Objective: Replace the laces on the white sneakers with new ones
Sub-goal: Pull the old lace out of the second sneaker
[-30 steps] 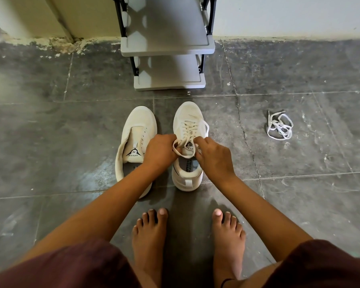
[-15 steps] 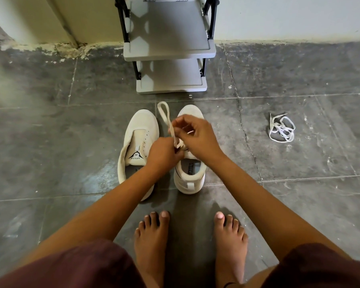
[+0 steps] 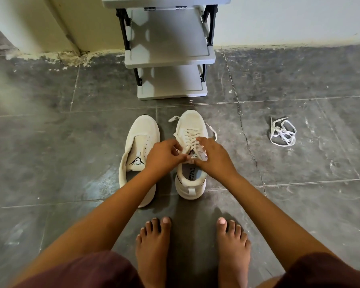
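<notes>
Right hand (image 3: 212, 159): lowered from raised pull; with left hand (image 3: 164, 156), pinches lace (image 3: 188, 136) at top eyelets of right sneaker (image 3: 192, 121). Step: likely unlacing. Next: draw crossings loose.

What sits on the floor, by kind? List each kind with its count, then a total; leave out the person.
White sneakers: 2 (unlaced sneaker, laced sneaker)
Threaded lace: 1
Loose lace bundle: 1
Shelf rack: 1
Total: 5

We see dark grey floor tiles (image 3: 50, 152) meeting a pale wall (image 3: 289, 17), a grey shelf rack (image 3: 170, 50) top centre.
</notes>
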{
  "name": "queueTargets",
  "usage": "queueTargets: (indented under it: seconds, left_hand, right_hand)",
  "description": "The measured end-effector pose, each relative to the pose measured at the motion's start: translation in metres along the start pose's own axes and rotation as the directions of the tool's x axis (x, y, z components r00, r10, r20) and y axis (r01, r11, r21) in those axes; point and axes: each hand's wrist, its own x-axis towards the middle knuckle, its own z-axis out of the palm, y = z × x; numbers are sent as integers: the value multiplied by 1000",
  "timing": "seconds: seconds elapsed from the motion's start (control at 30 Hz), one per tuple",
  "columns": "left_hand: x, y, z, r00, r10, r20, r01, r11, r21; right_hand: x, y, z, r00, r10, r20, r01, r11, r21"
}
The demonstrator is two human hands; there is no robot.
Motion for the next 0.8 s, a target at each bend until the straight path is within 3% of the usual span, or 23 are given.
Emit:
queueTargets:
  seconds: [0.07,0.17,0.37,0.43,0.6,0.7,0.8]
  left_hand:
    - [-2,2,1,998,51,-30,-48,995,89]
    - [-4,0,0,992,93,-90,-73,977,201]
    - [1,-9,-5,995,-50,-81,56,996,69]
    - [2,-8,-6,997,-41,-62,46,995,83]
    - [-3,0,-5,993,103,-55,-96,989,109]
    - [-2,2,-6,993,108,-56,-101,989,107]
    - [-1,0,-6,997,61,-42,-58,997,55]
  right_hand:
    - [-1,7,5,997,-16,-70,18,999,30]
    - [0,14,6,993,40,-112,-13,972,235]
    - [-2,28,4,997,38,-67,-7,908,418]
    - [-2,26,3,998,-7,-69,32,932,362]
    - [-1,17,5,981,-180,-72,179,984,-25]
    - [0,10,7,983,-178,-43,171,977,-128]
    - [4,7,5,991,-131,-36,126,986,-110]
